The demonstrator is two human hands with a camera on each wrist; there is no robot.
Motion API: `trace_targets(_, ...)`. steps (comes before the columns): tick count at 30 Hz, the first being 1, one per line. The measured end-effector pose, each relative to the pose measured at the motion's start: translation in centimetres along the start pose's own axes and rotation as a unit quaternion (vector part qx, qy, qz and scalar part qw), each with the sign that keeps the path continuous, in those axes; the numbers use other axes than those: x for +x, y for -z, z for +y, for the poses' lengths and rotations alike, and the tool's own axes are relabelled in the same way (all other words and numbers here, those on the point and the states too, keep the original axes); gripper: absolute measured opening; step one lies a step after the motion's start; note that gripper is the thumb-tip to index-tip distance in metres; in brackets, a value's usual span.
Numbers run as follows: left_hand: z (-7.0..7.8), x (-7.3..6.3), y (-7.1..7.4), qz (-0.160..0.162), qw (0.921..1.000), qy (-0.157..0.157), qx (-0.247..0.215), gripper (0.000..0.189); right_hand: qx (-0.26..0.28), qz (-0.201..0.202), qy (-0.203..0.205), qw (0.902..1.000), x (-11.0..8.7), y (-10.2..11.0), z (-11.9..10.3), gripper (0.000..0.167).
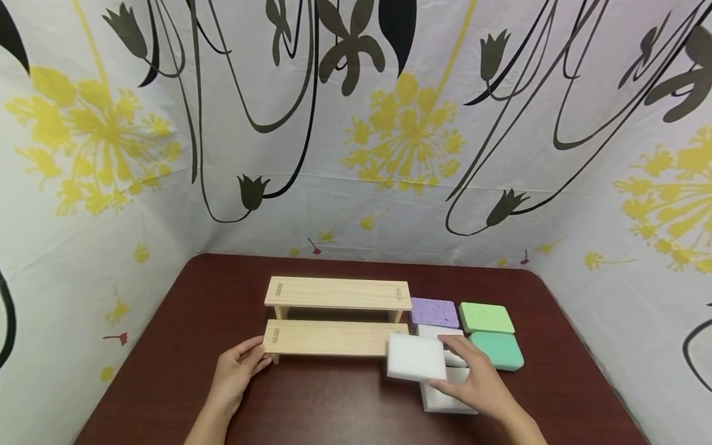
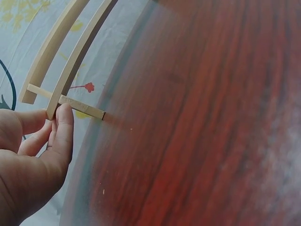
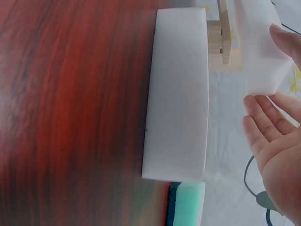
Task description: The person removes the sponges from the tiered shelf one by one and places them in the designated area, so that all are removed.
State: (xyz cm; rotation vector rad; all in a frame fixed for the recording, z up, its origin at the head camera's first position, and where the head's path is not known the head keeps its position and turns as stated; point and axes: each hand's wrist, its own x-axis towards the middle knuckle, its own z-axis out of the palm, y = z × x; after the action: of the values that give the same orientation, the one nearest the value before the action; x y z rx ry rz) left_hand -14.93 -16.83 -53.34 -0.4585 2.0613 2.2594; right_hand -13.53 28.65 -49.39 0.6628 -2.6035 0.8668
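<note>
A small two-tier wooden shelf (image 1: 334,339) of pale boards stands on the dark red table. My left hand (image 1: 236,374) pinches the left end of its lower board between thumb and fingers, as the left wrist view also shows the hand (image 2: 44,155) at the board's end (image 2: 54,101). My right hand (image 1: 475,380) grips a white sponge block (image 1: 416,357) by its right side, holding it raised near the right end of the lower board. Below and behind it lie two more white sponge blocks (image 1: 445,398), one of them large in the right wrist view (image 3: 178,94).
Right of the shelf lie a purple sponge (image 1: 435,313), a light green sponge (image 1: 487,317) and a teal sponge (image 1: 497,351). A white cloth (image 1: 311,228) with flower prints hangs behind and beside the table (image 1: 328,408).
</note>
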Motion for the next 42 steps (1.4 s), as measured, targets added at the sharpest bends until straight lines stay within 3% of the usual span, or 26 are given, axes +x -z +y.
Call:
trace_targets(7, -0.1, -0.2, 0.2, 0.002, 1.0000, 0.005, 0.005, 0.040, 0.017, -0.005, 0.009, 0.9998, -0.5, 0.5, 0.5, 0.076)
trace_targets(25, -0.3, 0.0, -0.1, -0.002, 1.0000, 0.005, 0.005, 0.039, 0.021, -0.005, -0.041, 0.9989, -3.1, 1.9, 2.4, 0.079)
trace_targets(32, -0.2, 0.1, 0.0, -0.008, 0.9999, 0.006, 0.002, 0.040, 0.019, 0.007, -0.026, 0.9995, -3.5, 2.4, 2.9, 0.080)
trace_targets(42, -0.1, 0.3, 0.1, -0.009, 0.9999, 0.006, -0.006, 0.038, 0.079, 0.016, -0.009, 0.9967, -3.8, 2.9, 3.6, 0.082)
